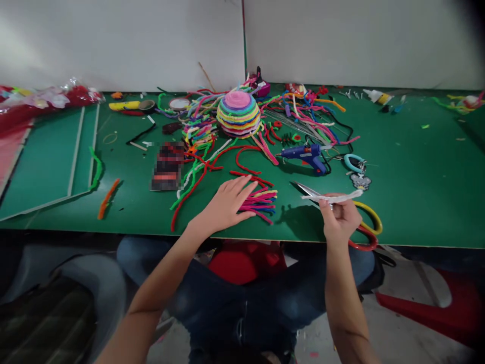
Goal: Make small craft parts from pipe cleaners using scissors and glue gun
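My left hand point(226, 205) lies flat with fingers stretched out on a small bundle of coloured pipe cleaners point(262, 200) near the table's front edge. My right hand point(340, 218) pinches a white pipe cleaner point(333, 197) held level just above the table. Under that hand lie scissors point(364, 222) with red and yellow handles, blades pointing left. A striped dome of coiled pipe cleaners point(238, 114) stands further back in the middle.
A blue glue gun point(307, 154) lies right of centre on the green table point(417, 192). Loose pipe cleaners spread around the dome. Green boards point(49, 162) lie at the left, a glue bottle point(377, 96) at the back right, a small teal tool point(354, 163) near the glue gun.
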`<state>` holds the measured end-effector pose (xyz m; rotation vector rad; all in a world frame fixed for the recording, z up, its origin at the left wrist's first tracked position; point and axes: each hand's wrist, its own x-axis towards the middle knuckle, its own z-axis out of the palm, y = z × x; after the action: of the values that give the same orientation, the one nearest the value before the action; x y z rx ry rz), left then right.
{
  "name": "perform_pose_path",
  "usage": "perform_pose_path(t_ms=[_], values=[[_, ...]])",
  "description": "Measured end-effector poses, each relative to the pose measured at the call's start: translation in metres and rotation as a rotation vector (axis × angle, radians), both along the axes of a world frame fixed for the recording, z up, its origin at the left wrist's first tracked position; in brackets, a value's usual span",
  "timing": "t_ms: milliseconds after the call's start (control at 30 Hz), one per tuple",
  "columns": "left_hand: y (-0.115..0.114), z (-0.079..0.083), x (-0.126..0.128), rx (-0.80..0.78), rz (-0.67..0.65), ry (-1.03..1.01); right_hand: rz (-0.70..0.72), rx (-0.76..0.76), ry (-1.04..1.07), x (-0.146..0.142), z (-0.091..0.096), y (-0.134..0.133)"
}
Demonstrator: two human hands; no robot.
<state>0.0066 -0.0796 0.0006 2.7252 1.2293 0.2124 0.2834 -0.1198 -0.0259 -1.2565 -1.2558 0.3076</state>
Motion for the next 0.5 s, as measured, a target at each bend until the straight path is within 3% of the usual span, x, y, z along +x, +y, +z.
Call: perform_pose_path(t_ms=[100, 333, 500], values=[[0.010, -0.001, 0.008, 0.007, -0.085, 0.026, -0.023, -0.002, 0.004, 0.000, 0.001, 0.000], [0.027, 0.008, 0.004, 0.072, -0.131, 0.052, -0.045, -0.010, -0.125, 0.002, -0.002, 0.003], [0.022, 0.003, -0.004, 0.042, -0.130, 0.152, -0.068, -0.054, -0.186, 0.005, -0.005, 0.003]])
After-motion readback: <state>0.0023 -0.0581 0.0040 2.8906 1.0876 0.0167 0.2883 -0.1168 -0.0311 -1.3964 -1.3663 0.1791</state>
